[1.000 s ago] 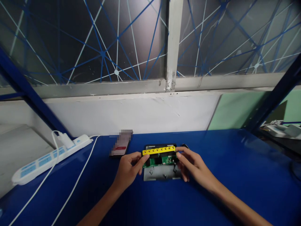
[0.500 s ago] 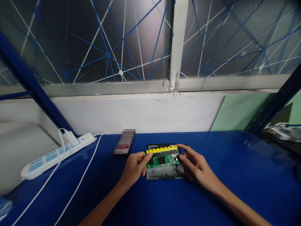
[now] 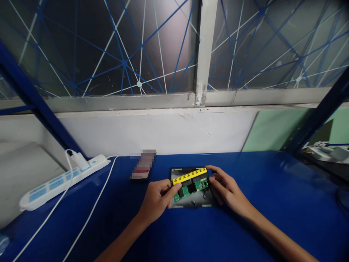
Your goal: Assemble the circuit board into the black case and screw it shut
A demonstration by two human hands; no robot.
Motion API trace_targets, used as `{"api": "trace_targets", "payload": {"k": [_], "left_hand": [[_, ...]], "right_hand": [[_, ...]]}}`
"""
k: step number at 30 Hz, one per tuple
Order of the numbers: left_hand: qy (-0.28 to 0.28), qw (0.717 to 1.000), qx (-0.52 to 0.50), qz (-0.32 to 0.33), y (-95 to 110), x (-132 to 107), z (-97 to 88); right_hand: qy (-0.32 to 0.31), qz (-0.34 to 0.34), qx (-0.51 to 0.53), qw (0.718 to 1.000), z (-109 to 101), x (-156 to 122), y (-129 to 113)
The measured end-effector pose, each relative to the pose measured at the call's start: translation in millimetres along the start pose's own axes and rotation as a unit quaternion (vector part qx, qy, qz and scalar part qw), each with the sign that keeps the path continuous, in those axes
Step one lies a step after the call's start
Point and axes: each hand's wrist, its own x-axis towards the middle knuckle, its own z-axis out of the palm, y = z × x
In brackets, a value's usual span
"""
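Observation:
A green circuit board (image 3: 187, 190) with a yellow strip along its far edge and a black finned block is held between both hands, tilted so its right end sits farther away. My left hand (image 3: 158, 198) pinches the left end, thumb on top. At the right end, my right hand (image 3: 226, 185) grips the edge with thumb and fingers. Beneath the board lies a shallow dark casing half (image 3: 201, 202) with small posts inside, on the blue table. The board covers much of the casing; whether the two touch I cannot tell.
A phone (image 3: 143, 165) with a blurred screen lies left of the casing. A white power strip (image 3: 64, 182) with a plugged-in adapter (image 3: 80, 160) and white cables occupies the table's left side. Behind the blue tabletop (image 3: 259, 189) stands a white wall (image 3: 163, 134).
The circuit board has turned: its left end came nearer to me and its yellow strip now slants more. My left hand shifted slightly right; both hands keep their hold.

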Motion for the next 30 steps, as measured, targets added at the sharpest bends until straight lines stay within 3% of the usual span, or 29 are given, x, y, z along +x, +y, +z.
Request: {"api": "trace_targets", "payload": {"k": [9, 15, 24, 30], "left_hand": [[0.0, 0.997, -0.064, -0.047, -4, 7, -3.3], [-0.008, 0.994, -0.082, -0.067, -10, 8, -3.2], [-0.021, 0.996, -0.046, -0.068, -8, 9, -4.9], [-0.012, 1.0, -0.002, -0.024, -2, 6, -8.8]], "right_hand": [[-0.064, 0.016, 0.11, 0.992, -1, -2, -8], [-0.064, 0.009, 0.13, 0.989, -1, -3, -14], [-0.043, -0.038, 0.022, 0.998, -2, -2, -10], [-0.039, -0.056, -0.074, 0.995, -1, -7, -15]]}}
